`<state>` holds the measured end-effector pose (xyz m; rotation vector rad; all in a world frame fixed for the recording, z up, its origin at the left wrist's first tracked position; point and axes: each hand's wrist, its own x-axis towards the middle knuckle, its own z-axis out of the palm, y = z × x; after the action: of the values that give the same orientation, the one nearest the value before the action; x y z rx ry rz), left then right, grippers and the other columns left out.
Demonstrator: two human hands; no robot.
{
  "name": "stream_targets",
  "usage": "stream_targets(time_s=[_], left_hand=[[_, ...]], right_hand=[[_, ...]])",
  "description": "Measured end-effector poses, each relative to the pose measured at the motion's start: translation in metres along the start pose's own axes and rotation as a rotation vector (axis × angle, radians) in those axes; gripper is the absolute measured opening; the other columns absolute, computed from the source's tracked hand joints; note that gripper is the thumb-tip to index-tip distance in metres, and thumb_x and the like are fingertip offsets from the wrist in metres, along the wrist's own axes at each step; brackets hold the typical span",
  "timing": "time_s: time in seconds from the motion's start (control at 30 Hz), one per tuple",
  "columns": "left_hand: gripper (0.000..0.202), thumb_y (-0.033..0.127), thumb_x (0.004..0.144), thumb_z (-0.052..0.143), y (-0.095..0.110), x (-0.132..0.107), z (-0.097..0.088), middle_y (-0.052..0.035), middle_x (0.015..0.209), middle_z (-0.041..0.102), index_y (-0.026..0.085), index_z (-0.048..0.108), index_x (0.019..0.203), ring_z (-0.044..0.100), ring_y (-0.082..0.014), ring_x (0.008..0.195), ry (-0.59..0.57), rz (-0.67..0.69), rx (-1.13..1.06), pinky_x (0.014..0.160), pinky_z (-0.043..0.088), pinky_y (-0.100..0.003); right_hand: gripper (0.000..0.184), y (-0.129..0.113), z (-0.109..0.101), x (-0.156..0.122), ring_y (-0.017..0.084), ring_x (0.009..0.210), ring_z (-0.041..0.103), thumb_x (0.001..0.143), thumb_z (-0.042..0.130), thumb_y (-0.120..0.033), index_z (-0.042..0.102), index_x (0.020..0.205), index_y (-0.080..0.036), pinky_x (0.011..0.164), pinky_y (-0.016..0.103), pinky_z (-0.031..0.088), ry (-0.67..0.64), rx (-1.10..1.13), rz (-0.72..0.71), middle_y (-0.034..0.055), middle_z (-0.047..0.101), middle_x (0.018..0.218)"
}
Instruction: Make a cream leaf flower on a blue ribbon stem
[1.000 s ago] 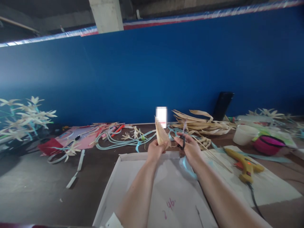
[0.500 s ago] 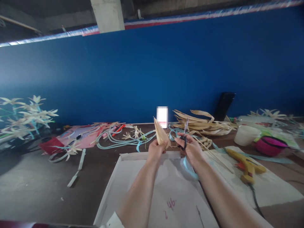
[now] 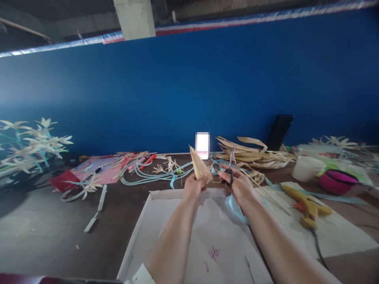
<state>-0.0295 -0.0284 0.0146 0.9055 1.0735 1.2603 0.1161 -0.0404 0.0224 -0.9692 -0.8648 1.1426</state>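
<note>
My left hand (image 3: pixel 194 187) is closed around the lower end of a tan dried husk leaf (image 3: pixel 199 166), which points up and left. Close beside it, my right hand (image 3: pixel 239 184) grips small scissors (image 3: pixel 229 165) with fingers through the dark handles, blades pointing up. A pale blue ribbon (image 3: pixel 233 207) hangs under my right hand. Both hands hover over the far edge of a shallow white cardboard tray (image 3: pixel 139 232) with pink writing inside.
A yellow glue gun (image 3: pixel 304 203) lies on white paper to the right, beside a white cup (image 3: pixel 304 167) and a pink bowl (image 3: pixel 336 181). Dried husks (image 3: pixel 254 154) are piled behind. Blue cords (image 3: pixel 148 175), pink paper and husk flowers (image 3: pixel 32 144) lie left.
The husk leaf has tilted slightly further left in my left hand. Both hands stay nearly in place and the scissors remain upright.
</note>
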Motion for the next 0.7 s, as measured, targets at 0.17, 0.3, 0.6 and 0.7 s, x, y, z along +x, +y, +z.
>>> stream_targets(time_s=[0.17, 0.3, 0.6, 0.7], left_hand=[[0.043, 0.039, 0.054, 0.076, 0.0010, -0.0002, -0.0002, -0.0040, 0.075, 0.062, 0.013, 0.064, 0.087, 0.051, -0.0080, 0.057, -0.009, -0.013, -0.065, 0.049, 0.039, -0.018], [0.043, 0.037, 0.054, 0.077, 0.0035, -0.0024, 0.0005, -0.0031, 0.075, 0.062, 0.013, 0.064, 0.087, 0.051, -0.0069, 0.057, -0.040, -0.034, -0.156, 0.049, 0.038, -0.017], [0.039, 0.034, 0.055, 0.077, 0.0062, -0.0038, 0.0010, -0.0013, 0.071, 0.061, 0.014, 0.064, 0.085, 0.051, -0.0068, 0.056, -0.041, -0.065, -0.181, 0.048, 0.038, -0.017], [0.040, 0.034, 0.054, 0.078, 0.0062, -0.0021, -0.0005, -0.0017, 0.073, 0.062, 0.014, 0.064, 0.086, 0.053, -0.0072, 0.058, -0.017, -0.067, -0.196, 0.048, 0.039, -0.017]], right_hand=[[0.051, -0.0004, 0.0019, -0.0006, 0.010, 0.053, 0.052, 0.054, 0.079, -0.024, 0.067, 0.103, -0.016, 0.043, 0.020, 0.031, 0.020, 0.011, 0.015, -0.0010, 0.062, 0.058], [0.048, -0.0026, 0.0049, -0.0036, 0.009, 0.053, 0.052, 0.053, 0.079, -0.019, 0.068, 0.100, -0.018, 0.041, 0.017, 0.032, 0.005, 0.063, 0.073, -0.0007, 0.065, 0.062], [0.047, -0.0048, 0.0053, -0.0054, 0.010, 0.059, 0.058, 0.054, 0.080, -0.018, 0.065, 0.099, -0.021, 0.038, 0.015, 0.036, -0.013, 0.153, 0.119, -0.0003, 0.067, 0.073], [0.045, -0.0065, 0.0027, -0.0033, 0.009, 0.057, 0.055, 0.054, 0.080, -0.018, 0.065, 0.097, -0.020, 0.037, 0.014, 0.035, 0.014, 0.171, 0.093, -0.0010, 0.065, 0.069]])
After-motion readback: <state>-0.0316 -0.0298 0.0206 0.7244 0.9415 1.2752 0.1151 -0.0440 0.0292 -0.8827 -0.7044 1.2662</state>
